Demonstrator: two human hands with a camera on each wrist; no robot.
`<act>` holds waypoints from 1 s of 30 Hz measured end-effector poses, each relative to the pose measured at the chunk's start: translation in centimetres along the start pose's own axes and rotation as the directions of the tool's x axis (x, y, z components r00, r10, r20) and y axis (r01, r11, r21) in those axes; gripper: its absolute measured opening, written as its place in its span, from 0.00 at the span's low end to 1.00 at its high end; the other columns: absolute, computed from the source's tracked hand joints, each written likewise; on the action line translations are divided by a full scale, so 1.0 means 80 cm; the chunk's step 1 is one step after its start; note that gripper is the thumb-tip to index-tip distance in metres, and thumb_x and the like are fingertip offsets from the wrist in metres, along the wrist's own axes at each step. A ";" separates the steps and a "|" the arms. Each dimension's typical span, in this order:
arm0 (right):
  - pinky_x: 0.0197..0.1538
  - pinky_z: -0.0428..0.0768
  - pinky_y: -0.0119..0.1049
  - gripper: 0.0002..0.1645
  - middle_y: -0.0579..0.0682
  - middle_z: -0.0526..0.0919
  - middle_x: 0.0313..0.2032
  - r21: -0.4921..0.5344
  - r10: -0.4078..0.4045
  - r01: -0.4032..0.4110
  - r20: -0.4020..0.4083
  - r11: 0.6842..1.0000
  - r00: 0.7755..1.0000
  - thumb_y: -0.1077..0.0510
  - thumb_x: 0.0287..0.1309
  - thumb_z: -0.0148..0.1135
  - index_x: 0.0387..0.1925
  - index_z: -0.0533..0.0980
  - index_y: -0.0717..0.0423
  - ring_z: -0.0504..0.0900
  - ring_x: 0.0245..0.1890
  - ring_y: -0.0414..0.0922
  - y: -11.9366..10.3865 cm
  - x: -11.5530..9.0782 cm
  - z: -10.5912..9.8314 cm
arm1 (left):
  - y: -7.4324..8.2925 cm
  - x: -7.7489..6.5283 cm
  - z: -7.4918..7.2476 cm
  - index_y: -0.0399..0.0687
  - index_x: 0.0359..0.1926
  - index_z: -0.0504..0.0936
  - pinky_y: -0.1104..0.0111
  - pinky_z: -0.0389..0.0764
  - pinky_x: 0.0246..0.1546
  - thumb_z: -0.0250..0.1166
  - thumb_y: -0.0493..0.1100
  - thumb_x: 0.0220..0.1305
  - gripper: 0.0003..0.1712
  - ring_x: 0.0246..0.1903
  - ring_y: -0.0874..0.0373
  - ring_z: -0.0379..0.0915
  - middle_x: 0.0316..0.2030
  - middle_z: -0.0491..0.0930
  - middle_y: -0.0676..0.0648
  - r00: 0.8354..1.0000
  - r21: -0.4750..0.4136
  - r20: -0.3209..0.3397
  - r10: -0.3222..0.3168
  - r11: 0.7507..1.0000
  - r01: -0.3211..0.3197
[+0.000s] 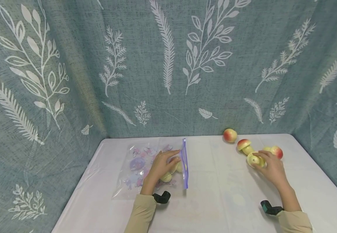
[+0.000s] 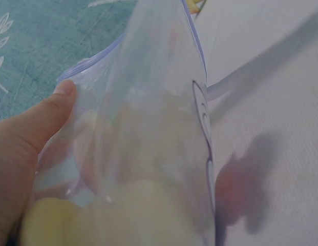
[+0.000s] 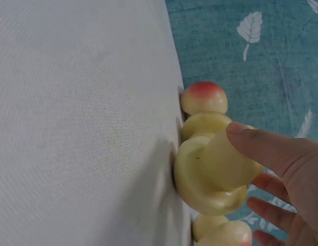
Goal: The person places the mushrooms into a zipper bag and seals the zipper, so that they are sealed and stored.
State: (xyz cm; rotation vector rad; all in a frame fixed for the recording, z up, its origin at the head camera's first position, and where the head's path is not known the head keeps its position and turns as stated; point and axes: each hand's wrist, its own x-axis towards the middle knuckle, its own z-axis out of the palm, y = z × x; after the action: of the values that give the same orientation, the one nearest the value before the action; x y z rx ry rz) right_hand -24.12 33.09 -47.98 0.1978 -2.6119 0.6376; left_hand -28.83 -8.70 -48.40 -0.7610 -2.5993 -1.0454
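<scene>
On the left of the table lies a clear zip bag (image 1: 124,187) with printed figures and a purple zip edge (image 1: 186,174). My left hand (image 1: 159,166) holds the bag near its mouth; in the left wrist view the thumb (image 2: 51,110) presses the plastic from outside. Pale yellow toy mushrooms (image 1: 166,177) show blurred through the bag. To the right, my right hand (image 1: 274,170) grips a pale yellow toy mushroom (image 3: 199,184), its thumb on the stem and its other fingers on the far side. The mushroom's stem points toward me in the head view.
Close around the right hand lie a toy mushroom (image 1: 243,144) with a red and yellow cap and another (image 1: 277,152) with a red patch. A round red and yellow piece (image 1: 230,135) sits at the back edge. A patterned green curtain (image 1: 156,64) encloses the white table (image 1: 215,200).
</scene>
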 end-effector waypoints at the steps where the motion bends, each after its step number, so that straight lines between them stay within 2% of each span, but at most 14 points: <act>1: 0.44 0.64 0.69 0.26 0.69 0.73 0.49 -0.003 0.003 -0.003 -0.001 1.000 1.000 0.58 0.43 0.73 0.46 0.76 0.64 0.69 0.50 0.67 0.000 0.000 0.000 | 0.000 0.000 0.000 0.53 0.58 0.76 0.40 0.50 0.65 0.59 0.52 0.63 0.22 0.58 0.52 0.69 0.55 0.77 0.50 1.000 -0.001 0.000 -0.001 1.000 0.001; 20: 0.41 0.65 0.64 0.23 0.69 0.77 0.44 -0.018 0.035 -0.036 -0.066 0.999 0.997 0.57 0.47 0.70 0.45 0.77 0.65 0.73 0.46 0.65 -0.001 0.001 -0.001 | 0.002 0.000 -0.002 0.53 0.58 0.75 0.40 0.49 0.65 0.59 0.51 0.63 0.23 0.58 0.52 0.69 0.55 0.77 0.50 1.000 0.003 0.004 0.001 1.000 -0.001; 30: 0.44 0.72 0.59 0.23 0.69 0.78 0.42 0.077 0.037 -0.033 -0.056 0.997 0.998 0.58 0.51 0.67 0.45 0.76 0.70 0.75 0.44 0.64 -0.004 0.002 0.001 | 0.001 0.000 -0.001 0.52 0.58 0.75 0.39 0.49 0.64 0.59 0.52 0.63 0.23 0.58 0.52 0.70 0.55 0.77 0.50 1.000 -0.001 -0.001 0.011 1.000 -0.011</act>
State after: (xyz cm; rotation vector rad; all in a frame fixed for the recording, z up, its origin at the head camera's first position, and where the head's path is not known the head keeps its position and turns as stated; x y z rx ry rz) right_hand -24.19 32.82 -47.85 0.1556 -2.5436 0.7445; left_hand -28.81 -8.71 -48.34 -0.7741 -2.5906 -1.0441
